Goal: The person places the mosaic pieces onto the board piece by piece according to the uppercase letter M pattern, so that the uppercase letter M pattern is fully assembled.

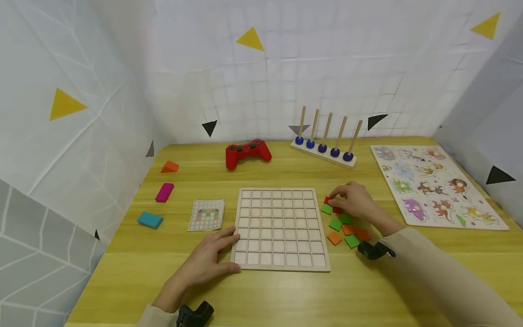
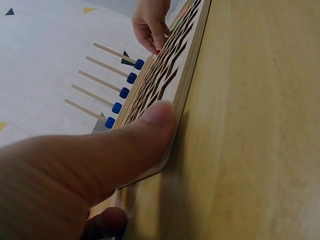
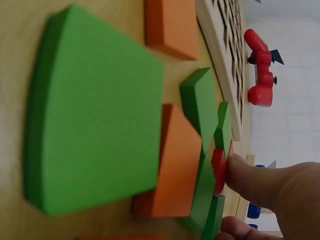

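A square wooden grid board (image 1: 277,267) lies on the table with its cells bare. My left hand (image 1: 212,254) rests at its left edge, fingers extended and thumb (image 2: 159,114) against the near corner. To the board's right, my right hand (image 1: 353,200) pinches a red square tile (image 1: 328,200) between thumb and fingers, low over the loose tiles. Another red tile (image 3: 218,171) lies under the fingertips. Several green tiles (image 1: 335,224) and orange tiles (image 1: 334,238) are spread toward me from that hand.
Left of the board lies a pattern card (image 1: 206,215). Farther left are an orange block (image 1: 170,166), a magenta block (image 1: 165,192) and a blue block (image 1: 150,220). Behind stand a red game controller (image 1: 247,153) and a peg stand (image 1: 323,154); an animal puzzle (image 1: 437,186) is at right.
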Demonstrator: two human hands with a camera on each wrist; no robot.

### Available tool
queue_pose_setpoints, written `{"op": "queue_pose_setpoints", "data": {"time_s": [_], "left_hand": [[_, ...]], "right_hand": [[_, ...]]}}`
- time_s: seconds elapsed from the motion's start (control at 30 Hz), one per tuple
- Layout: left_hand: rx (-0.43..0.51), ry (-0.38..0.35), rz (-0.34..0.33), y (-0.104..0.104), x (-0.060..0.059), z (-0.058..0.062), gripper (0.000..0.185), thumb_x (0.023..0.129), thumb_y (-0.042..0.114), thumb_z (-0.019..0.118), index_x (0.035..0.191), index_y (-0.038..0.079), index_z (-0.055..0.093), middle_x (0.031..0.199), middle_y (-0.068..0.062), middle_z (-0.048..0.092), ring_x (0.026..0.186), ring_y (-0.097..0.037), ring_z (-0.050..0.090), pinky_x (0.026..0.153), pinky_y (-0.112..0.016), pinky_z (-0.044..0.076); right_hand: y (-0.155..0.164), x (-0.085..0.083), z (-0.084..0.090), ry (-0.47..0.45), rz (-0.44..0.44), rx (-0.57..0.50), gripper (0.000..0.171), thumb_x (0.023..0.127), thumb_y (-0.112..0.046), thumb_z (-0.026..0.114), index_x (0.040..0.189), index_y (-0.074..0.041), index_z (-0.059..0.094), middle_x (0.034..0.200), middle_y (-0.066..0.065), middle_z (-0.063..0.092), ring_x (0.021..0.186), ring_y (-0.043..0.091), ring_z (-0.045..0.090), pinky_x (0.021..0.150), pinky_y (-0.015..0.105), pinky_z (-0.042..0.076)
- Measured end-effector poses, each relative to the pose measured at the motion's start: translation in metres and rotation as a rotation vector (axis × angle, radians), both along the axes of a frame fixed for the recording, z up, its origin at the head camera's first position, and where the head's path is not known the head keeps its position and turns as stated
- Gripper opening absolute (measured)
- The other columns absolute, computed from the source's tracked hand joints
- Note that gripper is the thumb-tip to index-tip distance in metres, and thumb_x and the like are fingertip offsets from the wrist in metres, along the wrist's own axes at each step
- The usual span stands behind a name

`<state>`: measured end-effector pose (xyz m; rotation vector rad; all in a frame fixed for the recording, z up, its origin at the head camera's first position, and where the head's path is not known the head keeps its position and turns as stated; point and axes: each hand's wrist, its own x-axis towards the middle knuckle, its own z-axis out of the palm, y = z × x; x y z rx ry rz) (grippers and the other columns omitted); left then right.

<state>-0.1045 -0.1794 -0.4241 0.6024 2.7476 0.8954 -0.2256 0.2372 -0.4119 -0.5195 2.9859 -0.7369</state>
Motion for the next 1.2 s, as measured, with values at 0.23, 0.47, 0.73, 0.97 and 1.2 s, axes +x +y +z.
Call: {"op": "queue_pose_setpoints", "data": {"time_s": [0.23, 0.47, 0.73, 0.97, 1.2], "left_hand": [[-0.008, 0.014, -0.018, 0.0012, 0.001, 0.0027, 0.069, 0.08, 0.049, 0.076, 0.138, 0.016, 0.058, 0.155, -0.007, 0.043, 0.139, -0.036, 0.043, 0.111, -0.057, 0.036], [-0.048, 0.052, -0.029, 0.0021, 0.0014, 0.0047, 0.07, 0.079, 0.053, 0.075, 0.138, 0.018, 0.059, 0.153, -0.005, 0.046, 0.13, -0.029, 0.051, 0.101, -0.046, 0.043], [-0.056, 0.04, -0.016, 0.0046, 0.0013, 0.0036, 0.07, 0.079, 0.053, 0.076, 0.137, 0.018, 0.059, 0.153, -0.004, 0.047, 0.13, -0.026, 0.052, 0.1, -0.042, 0.043], [-0.048, 0.023, -0.008, 0.0058, 0.0028, 0.0035, 0.07, 0.078, 0.052, 0.077, 0.137, 0.017, 0.06, 0.152, -0.004, 0.047, 0.128, -0.026, 0.052, 0.101, -0.043, 0.043], [-0.044, 0.02, -0.007, 0.0063, 0.0014, 0.0045, 0.07, 0.079, 0.053, 0.075, 0.138, 0.018, 0.059, 0.153, -0.003, 0.046, 0.128, -0.026, 0.052, 0.101, -0.043, 0.043]], "right_hand": [[-0.0012, -0.0061, 0.0002, 0.045, 0.013, 0.033, 0.016, 0.092, -0.013, 0.067, 0.103, -0.005, 0.076, 0.085, 0.013, 0.068, 0.082, 0.026, 0.056, 0.064, 0.034, 0.044], [-0.004, -0.0069, 0.0028, 0.037, 0.054, 0.064, 0.022, 0.09, -0.015, 0.071, 0.108, -0.005, 0.075, 0.093, 0.015, 0.068, 0.081, 0.026, 0.056, 0.064, 0.033, 0.042], [-0.0062, -0.0069, 0.0062, 0.034, 0.049, 0.081, 0.026, 0.088, -0.018, 0.073, 0.11, -0.004, 0.074, 0.092, 0.015, 0.067, 0.08, 0.024, 0.054, 0.062, 0.031, 0.042], [-0.009, -0.0056, 0.0047, 0.052, 0.033, 0.115, 0.026, 0.089, -0.02, 0.072, 0.109, -0.003, 0.073, 0.089, 0.016, 0.063, 0.075, 0.024, 0.053, 0.06, 0.034, 0.044], [-0.0092, -0.0056, 0.0058, 0.043, 0.019, 0.074, 0.026, 0.094, -0.019, 0.067, 0.11, 0.001, 0.07, 0.095, 0.02, 0.064, 0.082, 0.029, 0.057, 0.067, 0.044, 0.049]]}}
